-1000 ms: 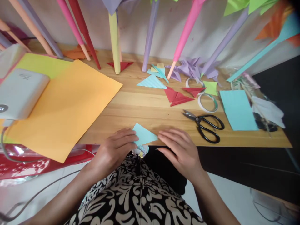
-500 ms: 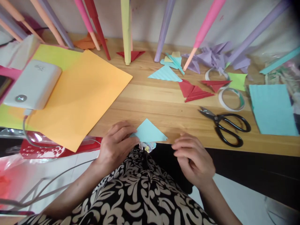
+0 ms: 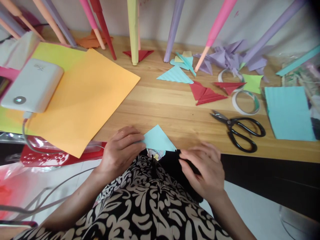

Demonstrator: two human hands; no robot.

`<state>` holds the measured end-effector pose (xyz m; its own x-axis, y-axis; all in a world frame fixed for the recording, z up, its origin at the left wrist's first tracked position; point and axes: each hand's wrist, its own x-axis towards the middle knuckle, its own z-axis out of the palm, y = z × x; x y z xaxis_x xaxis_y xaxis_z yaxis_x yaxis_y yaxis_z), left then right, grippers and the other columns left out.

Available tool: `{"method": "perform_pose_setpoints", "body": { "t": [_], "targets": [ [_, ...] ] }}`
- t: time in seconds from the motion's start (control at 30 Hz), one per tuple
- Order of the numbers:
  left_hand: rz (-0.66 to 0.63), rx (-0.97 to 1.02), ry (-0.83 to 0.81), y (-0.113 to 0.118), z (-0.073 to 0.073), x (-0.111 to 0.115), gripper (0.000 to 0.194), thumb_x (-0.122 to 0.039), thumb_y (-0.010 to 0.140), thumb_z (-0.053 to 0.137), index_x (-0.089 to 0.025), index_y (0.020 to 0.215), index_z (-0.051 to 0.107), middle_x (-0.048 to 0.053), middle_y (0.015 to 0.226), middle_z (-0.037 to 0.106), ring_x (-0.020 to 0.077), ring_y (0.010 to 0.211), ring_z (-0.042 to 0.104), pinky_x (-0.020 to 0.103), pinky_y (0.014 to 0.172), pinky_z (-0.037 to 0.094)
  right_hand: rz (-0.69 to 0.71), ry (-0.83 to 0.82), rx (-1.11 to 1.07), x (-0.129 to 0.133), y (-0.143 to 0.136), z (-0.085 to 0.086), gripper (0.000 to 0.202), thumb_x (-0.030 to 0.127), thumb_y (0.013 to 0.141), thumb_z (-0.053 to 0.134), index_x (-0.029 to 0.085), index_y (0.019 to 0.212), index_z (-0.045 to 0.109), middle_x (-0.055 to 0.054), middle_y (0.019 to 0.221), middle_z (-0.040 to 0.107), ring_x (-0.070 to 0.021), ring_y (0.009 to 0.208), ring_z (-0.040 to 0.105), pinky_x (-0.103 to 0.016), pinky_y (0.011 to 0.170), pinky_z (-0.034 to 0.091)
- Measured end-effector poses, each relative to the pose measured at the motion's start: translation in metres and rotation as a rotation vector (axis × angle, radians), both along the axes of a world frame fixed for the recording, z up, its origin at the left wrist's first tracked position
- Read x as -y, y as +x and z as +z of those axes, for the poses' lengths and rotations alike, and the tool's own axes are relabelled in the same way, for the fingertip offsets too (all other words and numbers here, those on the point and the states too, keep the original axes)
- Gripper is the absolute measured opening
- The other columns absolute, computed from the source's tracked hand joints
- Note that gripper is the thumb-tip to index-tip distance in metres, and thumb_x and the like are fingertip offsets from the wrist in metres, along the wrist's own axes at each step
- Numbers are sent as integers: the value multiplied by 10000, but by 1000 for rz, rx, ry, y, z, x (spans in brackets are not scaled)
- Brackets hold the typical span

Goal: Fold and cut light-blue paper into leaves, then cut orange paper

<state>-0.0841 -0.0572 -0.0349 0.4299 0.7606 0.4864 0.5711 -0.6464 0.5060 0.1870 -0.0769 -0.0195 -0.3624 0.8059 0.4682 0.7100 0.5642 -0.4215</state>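
Observation:
A light-blue paper triangle (image 3: 159, 139) lies at the table's front edge, its point facing away from me. My left hand (image 3: 122, 150) is at its left corner, thumb and fingers closed on the paper there; the fingertips partly cover that corner. Just off the right corner is my right hand (image 3: 203, 166), fingers loosely bent, thumb apart from the index finger, nothing visible between them. Black-handled scissors (image 3: 236, 130) rest on the table to the right, blades pointing left.
Folded red paper pieces (image 3: 207, 94), a ribbed light-blue triangle (image 3: 175, 74) and tape rolls (image 3: 246, 102) lie farther back. Light-blue sheets (image 3: 290, 113) are at right. Orange paper (image 3: 87, 96) and a white power bank (image 3: 33, 85) with a cable are left. Rolled paper sticks (image 3: 175, 30) lean along the wall.
My right hand has moved slightly left, closer to the triangle's right corner. My left hand stays at the left corner. The whole view has shifted a little.

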Motion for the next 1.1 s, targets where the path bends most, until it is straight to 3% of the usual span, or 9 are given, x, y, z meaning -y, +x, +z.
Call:
{"method": "perform_pose_setpoints", "body": {
  "t": [0.13, 0.33, 0.53, 1.1],
  "targets": [
    [25, 7, -2, 0, -1, 1, 110, -120, 874, 663, -212, 929, 690, 35, 1050, 732, 217, 1092, 633, 453, 999, 518, 30, 26, 95, -8, -7, -6, 238, 184, 872, 682, 322, 1064, 658, 8, 967, 742, -216, 959, 640, -406, 921, 451],
    [47, -2, 23, 1, -2, 6, 94, -105, 875, 664, -192, 911, 671, 42, 1083, 730, 215, 1121, 637, 477, 1044, 486, 35, -1, 66, -15, -11, -15, 122, 161, 902, 645, 266, 958, 672, -4, 930, 731, -199, 928, 633, -387, 905, 443],
    [147, 32, 12, 1, -2, 11, 107, -82, 863, 663, -182, 899, 672, 65, 1055, 705, 235, 1113, 620, 461, 980, 521, 31, 6, 26, -16, -10, -17, 74, 172, 893, 661, 239, 921, 673, -16, 929, 724, -206, 911, 639, -394, 888, 454],
    [293, 47, -93, 10, 5, 12, 84, -96, 863, 660, -175, 850, 635, 61, 986, 616, 228, 1036, 597, 417, 898, 501, -91, -7, -2, -13, -21, -15, 55, 178, 878, 666, 225, 885, 638, -35, 948, 699, -221, 945, 630, -401, 875, 451]
  ]
}}
